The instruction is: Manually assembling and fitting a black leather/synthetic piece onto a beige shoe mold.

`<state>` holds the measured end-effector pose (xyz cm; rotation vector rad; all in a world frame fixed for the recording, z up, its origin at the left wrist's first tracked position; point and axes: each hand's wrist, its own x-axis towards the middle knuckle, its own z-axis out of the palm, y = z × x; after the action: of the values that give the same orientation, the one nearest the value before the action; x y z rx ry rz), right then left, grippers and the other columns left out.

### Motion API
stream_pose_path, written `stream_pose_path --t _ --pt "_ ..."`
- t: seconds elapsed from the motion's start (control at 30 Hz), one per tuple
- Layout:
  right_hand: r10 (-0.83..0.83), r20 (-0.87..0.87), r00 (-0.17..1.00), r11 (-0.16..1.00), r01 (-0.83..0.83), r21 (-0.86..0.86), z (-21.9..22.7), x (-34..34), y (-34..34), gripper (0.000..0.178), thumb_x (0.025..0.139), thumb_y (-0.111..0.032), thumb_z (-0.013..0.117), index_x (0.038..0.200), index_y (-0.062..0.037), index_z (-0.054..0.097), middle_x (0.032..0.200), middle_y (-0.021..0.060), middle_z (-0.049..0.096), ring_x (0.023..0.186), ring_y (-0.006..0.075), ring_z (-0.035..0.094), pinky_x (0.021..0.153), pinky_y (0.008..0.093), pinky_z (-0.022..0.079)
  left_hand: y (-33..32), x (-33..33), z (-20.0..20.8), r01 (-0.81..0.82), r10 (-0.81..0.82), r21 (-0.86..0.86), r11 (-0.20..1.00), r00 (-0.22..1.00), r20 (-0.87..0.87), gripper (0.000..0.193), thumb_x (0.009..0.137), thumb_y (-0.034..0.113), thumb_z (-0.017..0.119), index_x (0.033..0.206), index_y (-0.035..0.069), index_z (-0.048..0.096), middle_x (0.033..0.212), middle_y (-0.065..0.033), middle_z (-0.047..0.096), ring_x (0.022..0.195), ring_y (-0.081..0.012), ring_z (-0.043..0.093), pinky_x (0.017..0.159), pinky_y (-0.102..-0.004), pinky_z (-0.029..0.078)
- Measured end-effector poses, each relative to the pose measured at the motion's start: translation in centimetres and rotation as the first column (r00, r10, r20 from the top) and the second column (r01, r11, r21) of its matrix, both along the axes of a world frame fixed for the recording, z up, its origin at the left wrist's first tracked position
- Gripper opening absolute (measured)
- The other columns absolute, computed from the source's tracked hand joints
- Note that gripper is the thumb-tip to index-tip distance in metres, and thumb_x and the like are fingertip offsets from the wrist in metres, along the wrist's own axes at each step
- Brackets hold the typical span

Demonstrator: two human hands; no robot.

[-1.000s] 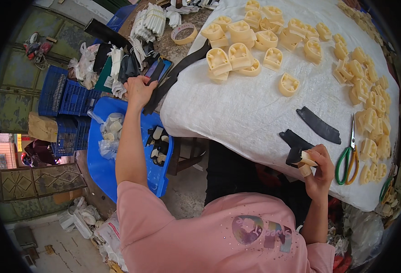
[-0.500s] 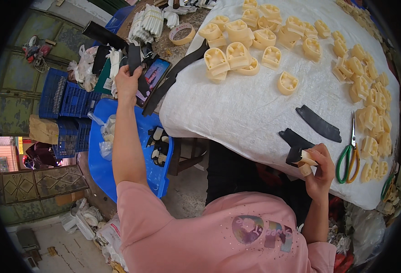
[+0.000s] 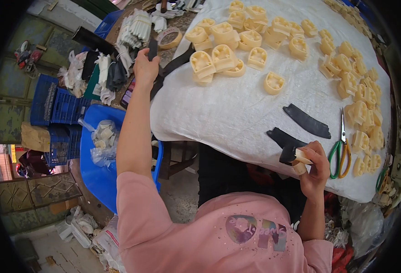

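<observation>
My left hand [image 3: 145, 69] is raised at the table's far left, its fingers closed on a short black strip [image 3: 153, 48] that stands up from them. Close beside it, a longer black strip [image 3: 178, 62] runs along the cloth's edge. At the near right, my right hand [image 3: 316, 167] pinches a cream moulded piece [image 3: 304, 157] with black material [image 3: 287, 155] around its left end. Two curved black strips lie by that hand: one [image 3: 307, 121] farther off, the other [image 3: 278, 136] partly behind the held piece.
Cream moulded pieces [image 3: 257, 58] cover the white cloth's [image 3: 218, 109] far and right sides. Scissors [image 3: 340, 148] lie right of my right hand. A tape roll [image 3: 170, 38] and white bundles [image 3: 139, 25] sit far left. Below my left arm is a blue tub [image 3: 91, 169].
My left hand, with the black strip, has moved away from the phone toward the tape roll; the forearm now covers more of the tub. My right hand keeps its hold. The view has shifted slightly.
</observation>
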<state>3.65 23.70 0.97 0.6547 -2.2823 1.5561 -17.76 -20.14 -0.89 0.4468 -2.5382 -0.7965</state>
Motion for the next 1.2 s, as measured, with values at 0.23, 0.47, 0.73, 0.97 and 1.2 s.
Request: stream_pose_path --t 0.23,0.47,0.73,0.97,1.2 --pt "-0.080 -0.117 0.990 0.993 0.090 0.078 -0.3 -0.9 -0.4 0.041 0.067 -0.003 0.072 0.105 -0.0097 0.059 0.086 0.0056 0.059 0.076 0.0228 0.052 0.075 0.0369 0.033 12.4 9.9 5.5 0.481 -0.460 0.044 0.875 0.857 -0.233 0.024 0.075 -0.003 0.060 0.098 0.002 0.062 0.096 -0.0105 0.061 0.084 -0.0199 0.056 0.074 -0.0275 0.044" --pt "-0.075 -0.101 0.992 0.993 0.083 0.080 0.5 -0.4 -1.0 0.041 0.063 -0.003 0.074 0.101 -0.0103 0.061 0.084 0.0025 0.056 0.076 0.0205 0.050 0.076 0.0361 0.032 22.8 20.2 3.0 0.814 -0.724 0.448 0.370 0.554 -0.410 0.016 0.076 0.000 0.070 0.092 -0.001 0.065 0.089 -0.0111 0.059 0.075 -0.0154 0.055 0.062 -0.0253 0.045" --pt "0.050 -0.078 0.996 0.989 -0.039 0.145 -0.1 0.3 -0.7 0.035 0.066 -0.009 0.073 0.099 -0.0076 0.061 0.080 0.0033 0.049 0.077 0.0221 0.046 0.077 0.0381 0.029 24.7 21.2 1.5 0.816 -0.659 0.358 0.453 0.578 -0.482 0.013 0.077 0.007 0.073 0.085 0.000 0.066 0.078 -0.0071 0.057 0.069 -0.0158 0.050 0.059 -0.0268 0.040" --pt "0.113 0.006 0.994 0.984 -0.113 0.137 -0.2 0.6 -0.6 0.032 0.068 -0.006 0.070 0.098 -0.0066 0.062 0.080 0.0046 0.049 0.078 0.0217 0.047 0.081 0.0391 0.028 24.9 20.7 2.0 0.850 -0.726 0.179 0.495 0.518 -0.452 0.015 0.081 0.008 0.069 0.075 -0.001 0.059 0.064 -0.0056 0.050 0.058 -0.0165 0.045 0.053 -0.0275 0.036" --pt "0.189 0.085 0.978 0.969 -0.200 0.145 -0.1 0.5 -0.5 0.034 0.066 -0.003 0.068 0.099 -0.0091 0.063 0.081 0.0028 0.051 0.080 0.0214 0.048 0.082 0.0388 0.027 24.2 21.5 0.7 0.843 -0.730 0.371 0.389 0.528 -0.434 0.016 0.080 0.011 0.070 0.077 0.000 0.059 0.063 -0.0052 0.049 0.057 -0.0168 0.044 0.053 -0.0281 0.035"
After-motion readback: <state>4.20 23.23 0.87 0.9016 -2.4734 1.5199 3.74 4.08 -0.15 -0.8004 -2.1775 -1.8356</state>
